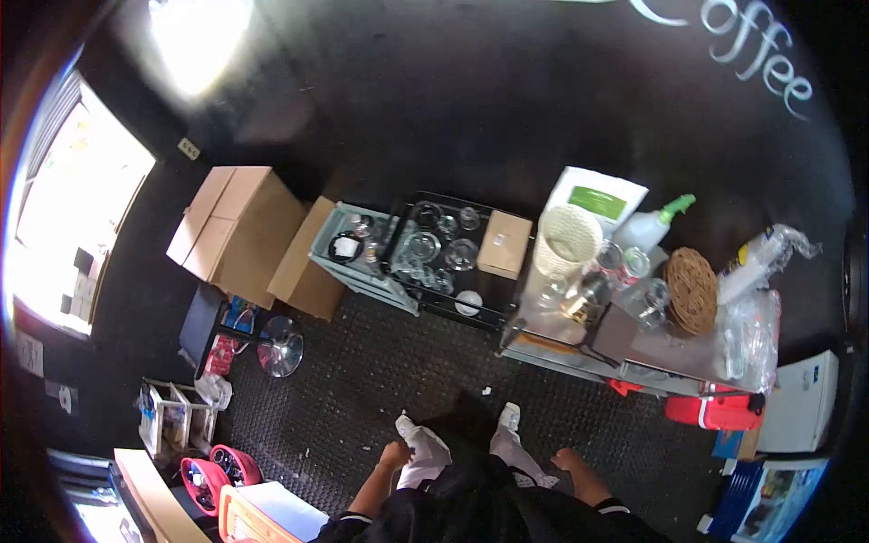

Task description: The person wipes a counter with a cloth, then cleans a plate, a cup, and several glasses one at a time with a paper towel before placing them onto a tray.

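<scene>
My left hand (396, 455) hangs low beside my white-trousered leg, its fingers curled in and no object showing in it. On the other side, my right hand (566, 460) also hangs with fingers curled, apart from anything else. Both are well short of the furniture ahead. Against the dark wall, a black cart (434, 306) carries several glass vessels and a small cardboard box (504, 244). To its right, a metal counter (543, 348) holds a cream woven basket (568, 237), a spray bottle (644, 228), glass jars (648, 301) and a brown wicker tray (692, 291).
A large cardboard box (237, 226) stands at the left, near a grey cart (362, 283) and a stool's round metal base (281, 346). Pink baskets (203, 481) and an orange bin (246, 519) are at lower left. A red case (720, 413) sits at right. Black textured matting (362, 389) covers the floor.
</scene>
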`<state>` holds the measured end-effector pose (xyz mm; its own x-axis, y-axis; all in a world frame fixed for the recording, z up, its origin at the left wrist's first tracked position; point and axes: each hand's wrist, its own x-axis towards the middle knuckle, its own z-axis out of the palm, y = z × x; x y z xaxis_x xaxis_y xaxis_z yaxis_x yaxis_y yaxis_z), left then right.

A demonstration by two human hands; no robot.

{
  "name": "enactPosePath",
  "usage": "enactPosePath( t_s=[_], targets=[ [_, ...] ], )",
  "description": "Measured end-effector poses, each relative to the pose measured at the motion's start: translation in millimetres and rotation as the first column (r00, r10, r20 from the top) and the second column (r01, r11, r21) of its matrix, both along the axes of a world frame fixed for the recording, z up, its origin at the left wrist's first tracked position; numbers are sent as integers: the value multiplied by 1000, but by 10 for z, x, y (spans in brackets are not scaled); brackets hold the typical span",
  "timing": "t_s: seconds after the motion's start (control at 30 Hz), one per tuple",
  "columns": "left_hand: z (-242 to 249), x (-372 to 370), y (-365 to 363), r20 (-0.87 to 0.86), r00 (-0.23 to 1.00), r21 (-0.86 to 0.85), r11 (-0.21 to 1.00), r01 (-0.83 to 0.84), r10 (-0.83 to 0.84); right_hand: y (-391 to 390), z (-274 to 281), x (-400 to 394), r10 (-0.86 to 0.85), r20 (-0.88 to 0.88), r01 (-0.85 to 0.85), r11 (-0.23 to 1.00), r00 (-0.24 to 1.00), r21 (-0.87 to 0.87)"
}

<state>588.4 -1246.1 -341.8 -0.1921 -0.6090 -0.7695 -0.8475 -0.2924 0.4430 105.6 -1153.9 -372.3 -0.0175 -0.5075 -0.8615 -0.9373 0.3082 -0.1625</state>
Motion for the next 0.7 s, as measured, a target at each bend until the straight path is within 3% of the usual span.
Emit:
enactPosePath(
  t_s=[0.03,0.07,0.1,0.13,0.17,0.2,0.23,0.27,0.3,0.37,0.4,0.47,0.53,0.57,0.63,0.67,0.7],
  targets=[
    [-49,187,84,92,969,-37,971,235,-231,-48,-124,38,19,-2,-19,1000,1000,-14],
    [-112,393,193,192,875,-47,886,461,-445,-26,-364,25,-108,31,106,993,994,58],
    [-477,736,385,83,898,-55,898,437,-432,-70,-497,116,-238,57,229,964,970,133],
    [-713,1019,465,-27,909,-67,908,414,-416,-236,-426,322,-225,58,218,969,972,116],
    [-747,1165,520,-171,938,240,936,-257,301,-399,-288,547,-92,62,89,995,994,44],
    [-601,1287,466,-114,954,124,957,-262,276,-518,-206,752,47,54,-46,999,997,-19],
    [-420,1388,401,-44,965,9,966,-258,258,-624,-344,911,68,45,-67,998,997,-22],
    [-136,1448,303,33,967,-101,964,-247,251,-706,-622,1054,242,76,-219,948,967,-229],
    [-927,1760,438,-178,864,-247,829,-502,471,-744,-737,1212,411,77,-343,839,909,-423],
    [-686,2021,277,-300,683,-127,682,-720,666,-1191,-376,1863,94,177,-31,944,980,-330],
    [-369,2084,135,-350,568,-65,585,-808,745,-1454,-250,2218,3,249,94,921,969,-378],
    [126,2181,-335,-411,627,-210,600,-772,662,-1894,144,2879,-98,408,276,872,908,-404],
    [395,2211,-863,-519,633,-339,541,-769,574,-2367,739,3621,-188,644,400,895,742,-199],
    [715,2137,-1143,-536,614,-347,512,-786,580,-2550,444,3884,-311,679,457,888,665,-41],
    [1246,1839,-1718,-643,595,-429,416,-802,483,-2870,910,4587,-557,776,572,754,297,323],
    [1394,1684,-1969,-710,595,-491,342,-802,377,-3035,1130,4847,-562,777,540,763,281,357],
    [1653,1561,-2172,-671,709,-598,406,-691,218,-3210,1221,5140,-676,685,568,687,272,453]
  ],
)
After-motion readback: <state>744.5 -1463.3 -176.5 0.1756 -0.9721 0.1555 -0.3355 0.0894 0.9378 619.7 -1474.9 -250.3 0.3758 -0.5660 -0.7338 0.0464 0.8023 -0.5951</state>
